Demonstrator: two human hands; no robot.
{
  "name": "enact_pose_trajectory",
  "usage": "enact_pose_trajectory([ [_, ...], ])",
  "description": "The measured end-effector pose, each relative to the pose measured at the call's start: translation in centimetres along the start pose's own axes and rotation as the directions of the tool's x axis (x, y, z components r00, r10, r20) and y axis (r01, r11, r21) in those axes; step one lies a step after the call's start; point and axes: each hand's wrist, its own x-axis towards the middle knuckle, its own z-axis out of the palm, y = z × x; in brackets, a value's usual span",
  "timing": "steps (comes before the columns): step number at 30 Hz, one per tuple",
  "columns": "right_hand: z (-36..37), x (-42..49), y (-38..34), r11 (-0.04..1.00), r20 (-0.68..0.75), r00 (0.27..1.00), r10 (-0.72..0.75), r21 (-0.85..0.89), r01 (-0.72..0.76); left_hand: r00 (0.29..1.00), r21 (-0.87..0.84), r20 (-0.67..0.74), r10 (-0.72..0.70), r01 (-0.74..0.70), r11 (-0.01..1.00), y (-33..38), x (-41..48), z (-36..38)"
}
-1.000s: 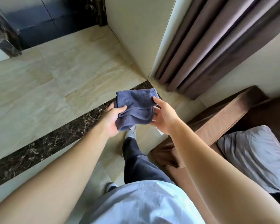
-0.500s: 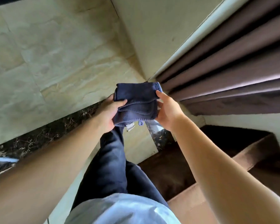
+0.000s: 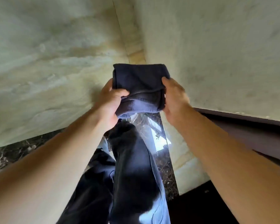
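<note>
A folded dark blue cloth is held up between both hands, before a pale wall and above the tiled floor. Its lower left edge is gripped by the left hand, thumb on top, fingers hidden beneath. Its right edge is clasped by the right hand; only the thumb is seen. A dark trouser leg below is blurred.
</note>
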Motion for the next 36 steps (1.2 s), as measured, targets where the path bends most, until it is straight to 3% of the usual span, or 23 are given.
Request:
enact_pose_trajectory([
  [4,4.3,12.6,5.0,0.963,-0.091,0.992,0.083,-0.247,-0.103,0.996,0.183,0.060,-0.060,0.048,0.982,-3.9,11.2,0.3],
  [7,7.3,16.5,8.6,0.837,-0.175,0.985,0.001,-0.539,-0.097,0.999,0.410,0.051,0.006,-0.027,0.912,-7.2,16.0,-0.7],
  [9,8.9,17.6,10.1,0.718,-0.026,0.977,-0.210,-0.683,0.136,0.996,0.628,0.013,0.083,-0.073,0.774,-8.2,18.2,-1.4],
  [11,10.2,19.3,11.1,0.458,0.230,0.910,-0.345,-0.805,0.377,0.984,0.802,0.019,0.175,-0.119,0.586,-8.3,20.2,-3.1],
  [12,10.9,20.4,11.3,0.350,0.320,0.879,-0.354,-0.826,0.441,0.968,0.860,0.040,0.247,-0.159,0.485,-8.1,21.6,-3.9],
  [14,12.2,22.7,11.8,0.241,0.403,0.861,-0.311,-0.843,0.481,0.917,0.924,0.056,0.396,-0.198,0.327,-7.1,24.0,-5.1],
  [16,14.1,25.0,13.0,0.211,0.378,0.858,-0.348,-0.860,0.464,0.864,0.955,0.042,0.501,-0.183,0.236,-5.8,27.4,-6.6],
  [20,17.1,27.0,16.3,0.142,0.179,0.806,-0.564,-0.941,0.309,0.779,0.978,0.092,0.621,-0.189,0.092,-2.9,33.0,-9.2],
  [24,18.3,28.2,16.1,0.213,0.091,0.756,-0.649,-0.931,0.295,0.727,0.984,0.085,0.682,-0.170,0.059,1.2,37.9,-11.0],
  [25,18.8,28.4,14.8,0.221,0.095,0.763,-0.639,-0.928,0.301,0.717,0.985,0.097,0.690,-0.169,0.038,2.1,38.7,-11.3],
  [28,21.3,31.8,7.7,0.113,0.204,0.696,-0.689,-0.918,0.381,0.706,0.988,0.127,0.696,-0.152,-0.027,3.6,39.2,-11.8],
  [31,25.8,37.9,-3.5,0.009,0.294,0.591,-0.751,-0.891,0.455,0.690,0.990,0.122,0.713,-0.138,-0.036,3.6,39.1,-11.7],
  [33,28.6,41.1,-9.1,-0.021,0.312,0.570,-0.760,-0.889,0.458,0.691,0.992,0.107,0.715,-0.118,-0.035,3.4,39.2,-11.8],
  [36,28.3,41.7,-9.4,-0.047,0.311,0.539,-0.782,-0.893,0.448,0.706,0.993,0.111,0.699,-0.113,-0.043,3.6,39.2,-11.7],
])
